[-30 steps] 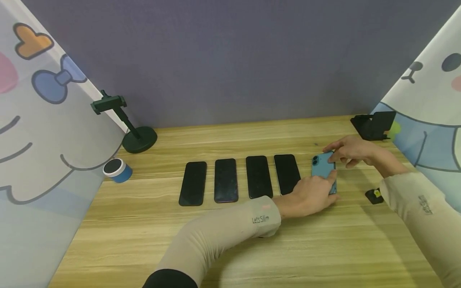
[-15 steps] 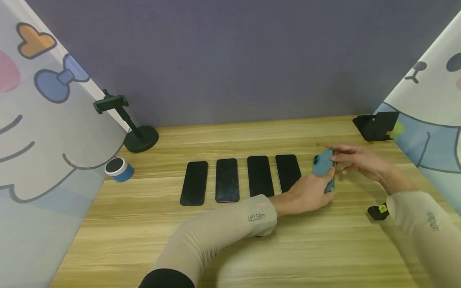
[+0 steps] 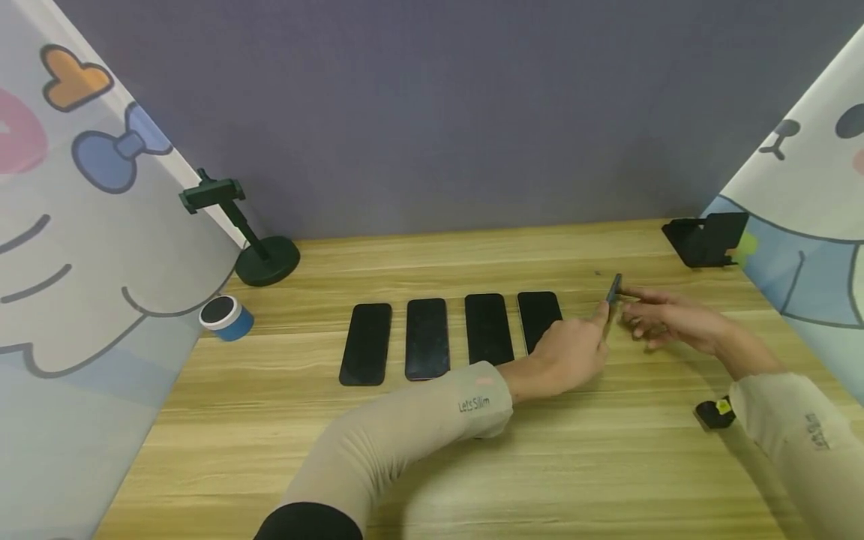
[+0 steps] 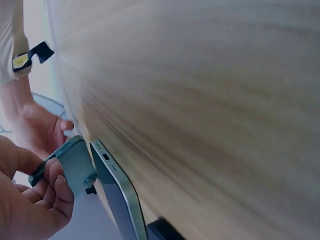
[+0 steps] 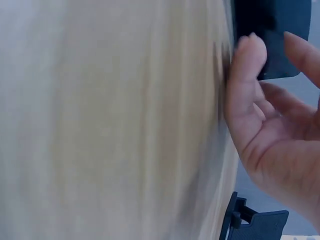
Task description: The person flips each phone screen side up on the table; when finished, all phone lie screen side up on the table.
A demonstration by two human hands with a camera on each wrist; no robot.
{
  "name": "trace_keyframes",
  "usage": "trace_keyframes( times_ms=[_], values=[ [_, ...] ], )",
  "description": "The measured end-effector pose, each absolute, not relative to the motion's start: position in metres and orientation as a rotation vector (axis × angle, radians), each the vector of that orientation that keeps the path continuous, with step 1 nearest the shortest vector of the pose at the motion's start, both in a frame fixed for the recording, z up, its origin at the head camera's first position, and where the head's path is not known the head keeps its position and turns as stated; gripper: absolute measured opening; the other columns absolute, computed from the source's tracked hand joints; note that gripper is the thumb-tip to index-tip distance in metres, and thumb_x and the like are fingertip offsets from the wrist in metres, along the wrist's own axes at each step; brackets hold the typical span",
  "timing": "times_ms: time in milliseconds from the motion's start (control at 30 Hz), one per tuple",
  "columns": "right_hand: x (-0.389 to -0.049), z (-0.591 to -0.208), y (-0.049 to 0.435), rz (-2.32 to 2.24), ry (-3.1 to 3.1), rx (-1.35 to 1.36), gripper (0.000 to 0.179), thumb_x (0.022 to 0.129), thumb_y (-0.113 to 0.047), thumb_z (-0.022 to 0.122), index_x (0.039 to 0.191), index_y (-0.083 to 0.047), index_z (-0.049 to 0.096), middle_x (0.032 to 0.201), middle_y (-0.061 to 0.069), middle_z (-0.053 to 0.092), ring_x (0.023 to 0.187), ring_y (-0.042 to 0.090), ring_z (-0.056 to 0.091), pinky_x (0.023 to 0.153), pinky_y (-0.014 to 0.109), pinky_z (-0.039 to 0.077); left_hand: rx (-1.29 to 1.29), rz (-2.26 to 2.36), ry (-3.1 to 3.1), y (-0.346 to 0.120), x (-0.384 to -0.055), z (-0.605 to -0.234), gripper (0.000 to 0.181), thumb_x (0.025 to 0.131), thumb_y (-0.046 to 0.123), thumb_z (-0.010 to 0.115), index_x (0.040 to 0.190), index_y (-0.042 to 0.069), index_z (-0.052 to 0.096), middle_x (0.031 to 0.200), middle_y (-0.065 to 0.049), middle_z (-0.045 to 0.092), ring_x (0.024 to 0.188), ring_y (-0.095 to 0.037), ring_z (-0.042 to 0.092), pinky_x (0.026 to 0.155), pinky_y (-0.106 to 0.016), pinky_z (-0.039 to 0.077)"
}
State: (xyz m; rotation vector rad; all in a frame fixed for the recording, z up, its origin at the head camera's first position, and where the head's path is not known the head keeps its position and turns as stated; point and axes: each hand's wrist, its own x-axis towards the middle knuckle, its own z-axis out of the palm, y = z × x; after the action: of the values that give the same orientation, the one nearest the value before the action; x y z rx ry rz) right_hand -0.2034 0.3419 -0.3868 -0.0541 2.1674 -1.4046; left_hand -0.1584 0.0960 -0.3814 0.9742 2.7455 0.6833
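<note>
My left hand (image 3: 567, 354) grips a blue smartphone (image 3: 614, 289) by its edges, thumb on one side and fingers on the other. The phone is tipped up on edge, showing only a narrow side in the head view; its blue back (image 4: 75, 165) shows in the left wrist view. My right hand (image 3: 682, 324) is just right of the phone, index finger reaching to its upper part, the other fingers loosely bent. In the right wrist view, the phone's dark screen (image 5: 287, 55) faces these fingers. Left of the left hand, a black-screened phone (image 3: 538, 319) lies partly covered by it.
More phones lie face up in a row, among them one dark phone (image 3: 365, 345) at the left end. A dark green stand (image 3: 266, 261) and a blue-and-white jar (image 3: 227, 318) are at left. A black folding stand (image 3: 709, 238) stands back right on the wooden table (image 3: 594, 465).
The blue phone has gone from lying flat, back up, to standing on its edge in my left hand. My right hand has drawn slightly right, its fingers now beside the screen.
</note>
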Motion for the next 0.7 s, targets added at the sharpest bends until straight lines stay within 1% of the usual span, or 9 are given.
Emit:
trace_keyframes(
  times_ms=[67,167,300,433,533,600,700],
  values=[
    [-0.202,-0.386,0.342,-1.365,2.138,-0.017,0.077,0.107,-0.035,0.047,0.162,-0.006,0.001,0.116,-0.004,0.061,0.088,0.013,0.066,0.074,0.040,0.059,0.885,0.840,2.710,0.094,-0.161,-0.382,0.057,0.107,0.021,0.042,0.160,0.016,0.023,0.048,0.007,0.043,0.032,-0.005,0.026,0.032,-0.017,0.029],
    [-0.202,-0.387,0.340,-1.382,2.098,0.008,0.080,0.107,-0.037,0.047,0.162,-0.007,-0.003,0.117,-0.005,0.062,0.091,0.013,0.068,0.075,0.040,0.060,0.741,1.116,2.624,0.094,-0.163,-0.384,0.054,0.107,0.020,0.043,0.159,0.019,0.028,0.044,0.006,0.041,0.031,-0.006,0.025,0.030,-0.018,0.028],
    [-0.201,-0.388,0.336,-1.471,2.097,-0.011,0.079,0.108,-0.032,0.047,0.161,-0.006,-0.005,0.104,-0.005,0.067,0.091,0.014,0.068,0.075,0.038,0.060,0.576,1.409,2.492,0.095,-0.165,-0.386,0.053,0.106,0.021,0.045,0.158,0.022,0.033,0.042,0.004,0.039,0.030,-0.007,0.026,0.030,-0.019,0.026],
    [-0.200,-0.392,0.334,-1.597,2.137,-0.046,0.076,0.107,-0.022,0.048,0.161,-0.004,-0.003,0.100,-0.005,0.064,0.088,0.013,0.066,0.071,0.034,0.059,0.507,1.545,2.373,0.096,-0.166,-0.387,0.060,0.104,0.021,0.047,0.160,0.023,0.027,0.053,0.004,0.049,0.033,-0.008,0.030,0.033,-0.019,0.028],
    [-0.200,-0.394,0.335,-1.670,2.153,-0.055,0.077,0.106,-0.016,0.052,0.162,-0.005,0.000,0.104,-0.008,0.060,0.088,0.011,0.064,0.069,0.032,0.058,0.504,1.539,2.316,0.096,-0.167,-0.384,0.066,0.102,0.022,0.050,0.161,0.024,0.020,0.062,0.005,0.055,0.036,-0.008,0.033,0.034,-0.020,0.029],
    [-0.200,-0.394,0.336,-1.707,2.151,-0.061,0.078,0.105,-0.013,0.054,0.162,-0.006,0.001,0.105,-0.009,0.059,0.088,0.009,0.064,0.068,0.031,0.058,0.518,1.499,2.303,0.095,-0.169,-0.382,0.069,0.101,0.024,0.052,0.162,0.024,0.018,0.060,0.003,0.054,0.035,-0.009,0.032,0.034,-0.021,0.029],
    [-0.199,-0.393,0.339,-1.745,2.141,-0.074,0.078,0.103,-0.009,0.055,0.163,-0.009,0.004,0.107,-0.009,0.056,0.087,0.009,0.063,0.066,0.031,0.057,0.540,1.414,2.316,0.094,-0.170,-0.381,0.074,0.101,0.028,0.056,0.162,0.023,0.015,0.055,0.005,0.049,0.035,-0.008,0.032,0.035,-0.020,0.029]
  ],
)
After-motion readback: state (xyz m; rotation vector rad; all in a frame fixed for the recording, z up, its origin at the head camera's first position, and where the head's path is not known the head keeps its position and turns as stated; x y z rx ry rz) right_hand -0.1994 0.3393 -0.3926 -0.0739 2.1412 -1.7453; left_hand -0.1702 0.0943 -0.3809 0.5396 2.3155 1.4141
